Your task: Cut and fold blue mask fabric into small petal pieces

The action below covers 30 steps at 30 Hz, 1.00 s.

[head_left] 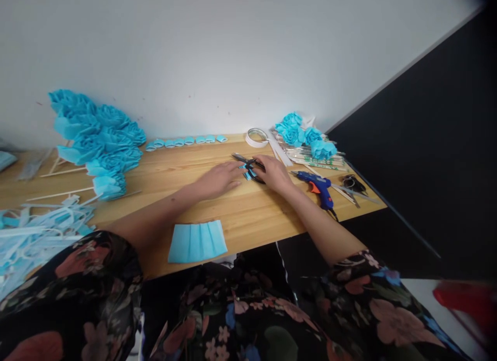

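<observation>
My right hand [274, 173] is closed on the handles of black-handled scissors [241, 158], whose blades point left and lie low over the wooden table. Small folded blue pieces [247, 173] show beneath the scissors, partly covered by them. My left hand [220, 179] reaches in from the left, palm down, thumb apart from its stretched fingers. Its fingertips are beside the blue pieces; whether they touch is unclear. Nearer to me, a pleated blue mask panel [198, 242] lies flat at the table's front edge.
Blue fabric roses on sticks [104, 138] are piled at the left, behind cut mask strips [42, 242]. A row of small blue rolls [178, 142] lines the wall. At right are a tape roll [256, 138], more blue roses [291, 129] and a blue glue gun [318, 186].
</observation>
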Motion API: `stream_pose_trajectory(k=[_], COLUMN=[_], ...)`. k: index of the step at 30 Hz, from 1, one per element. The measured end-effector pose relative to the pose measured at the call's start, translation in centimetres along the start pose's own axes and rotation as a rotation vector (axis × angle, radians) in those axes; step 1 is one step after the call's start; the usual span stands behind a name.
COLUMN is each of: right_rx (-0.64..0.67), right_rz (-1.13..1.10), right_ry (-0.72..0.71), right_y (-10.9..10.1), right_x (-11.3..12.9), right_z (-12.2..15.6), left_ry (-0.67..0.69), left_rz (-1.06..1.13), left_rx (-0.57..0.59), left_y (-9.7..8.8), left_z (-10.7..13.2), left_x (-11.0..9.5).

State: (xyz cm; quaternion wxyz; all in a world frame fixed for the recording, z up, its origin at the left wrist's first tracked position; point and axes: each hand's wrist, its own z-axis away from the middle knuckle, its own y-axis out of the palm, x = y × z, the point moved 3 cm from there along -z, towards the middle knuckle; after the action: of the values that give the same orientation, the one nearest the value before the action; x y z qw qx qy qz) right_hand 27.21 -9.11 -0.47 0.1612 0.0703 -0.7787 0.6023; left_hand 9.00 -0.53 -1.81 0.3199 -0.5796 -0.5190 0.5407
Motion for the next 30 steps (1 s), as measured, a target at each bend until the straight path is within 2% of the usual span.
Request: stream_pose_trajectory(k=[5,10,13,18,21,23,25,26,28,30], right_rx=[-0.007,-0.050,-0.072,-0.012,-0.035,-0.063,-0.088,-0.099,-0.142,-0.253], right_rz=[-0.072,-0.196,-0.220,-0.141,-0.082,-0.060,-0.063,-0.070,-0.083,-0.095], right_ry=[0.044,0.170,0.151,0.140,0.090,0.044,0.019,0.010,-0.012,-0.045], right_y=[0.0,-1.5,-1.9,-0.6,0.3,0.8,1.0,1.1,0.8,-0.1], right_x=[-0.5,-1.3,-0.8,0.5,0.6,0.4,-0.1,-0.2,-0.3,0.5], right_z=[-0.3,-0.5,-0.4,0.0,0.3,0.5,0.7,0.8,1.0,1.4], left_ry=[-0.016,0.008,0.000,-0.039,-0.052,-0.086,-0.095,-0.036,0.118,0.246], left_rz=[-0.109,-0.155,-0.176,-0.158,0.000,0.213,0.566,0.770,1.131,1.397], left_rx=[0.040,0.052,0.044,0.065,0.093,0.065,-0.006,0.057,0.307,0.535], left_y=[0.1,0.2,0.2,0.2,-0.6,-2.1,-4.2,-5.2,-6.9,-8.5], left_z=[-0.5,-0.7,-0.9,-1.0,-0.1,1.0,2.7,3.6,5.5,7.3], left_x=[-0.3,-0.6,-1.0,-0.5,-0.9,-3.1,-7.1,-9.8,-15.5,-19.7])
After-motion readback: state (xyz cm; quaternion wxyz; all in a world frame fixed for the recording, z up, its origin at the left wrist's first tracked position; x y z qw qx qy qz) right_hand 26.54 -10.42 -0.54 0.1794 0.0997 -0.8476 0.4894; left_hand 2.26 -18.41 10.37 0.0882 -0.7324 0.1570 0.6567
